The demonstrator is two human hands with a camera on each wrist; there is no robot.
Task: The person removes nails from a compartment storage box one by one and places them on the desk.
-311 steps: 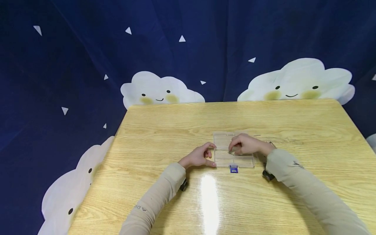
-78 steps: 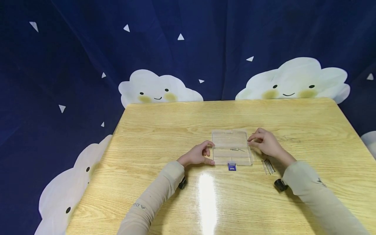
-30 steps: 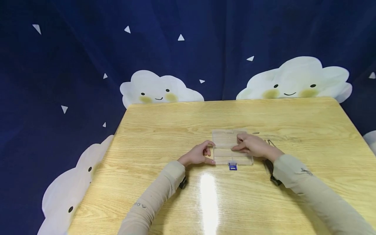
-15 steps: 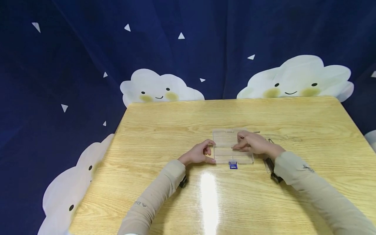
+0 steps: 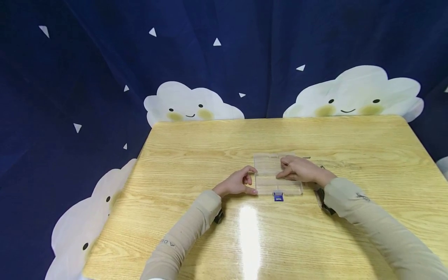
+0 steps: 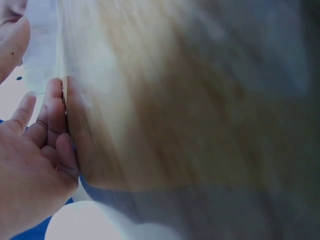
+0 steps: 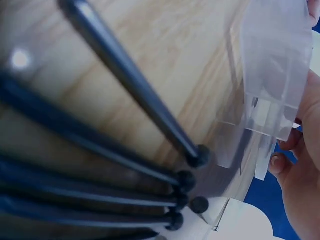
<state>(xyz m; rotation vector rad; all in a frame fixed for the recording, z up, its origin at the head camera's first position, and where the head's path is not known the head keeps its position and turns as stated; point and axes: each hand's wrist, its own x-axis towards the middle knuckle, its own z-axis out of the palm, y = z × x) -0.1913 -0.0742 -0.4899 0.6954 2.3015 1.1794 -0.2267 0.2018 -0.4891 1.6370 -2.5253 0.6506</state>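
Observation:
A clear plastic box (image 5: 266, 190) with a blue latch (image 5: 278, 197) lies in mid-table, its lid (image 5: 264, 163) laid back flat. My left hand (image 5: 236, 182) holds the box's left end, forefinger at the back corner and thumb at the front. Over the box's back compartment, my right hand (image 5: 299, 170) has its fingers bent and the tips inside. Whether something is between those tips is hidden. Dark nails (image 7: 135, 82) with round heads loom large in the right wrist view, beyond which the box (image 7: 272, 60) appears.
Right of the box, loose nails (image 5: 318, 199) lie partly under my right wrist and its black camera (image 5: 329, 210). A thin nail (image 5: 306, 157) rests beyond the lid's right side. Behind the wooden table (image 5: 196, 155) hangs a dark blue curtain (image 5: 245, 58) with clouds.
Since 2.6 seconds ago my right hand has moved left from beside the box to over its back compartment. Over the last second it stays there with small finger shifts. The left hand stays put.

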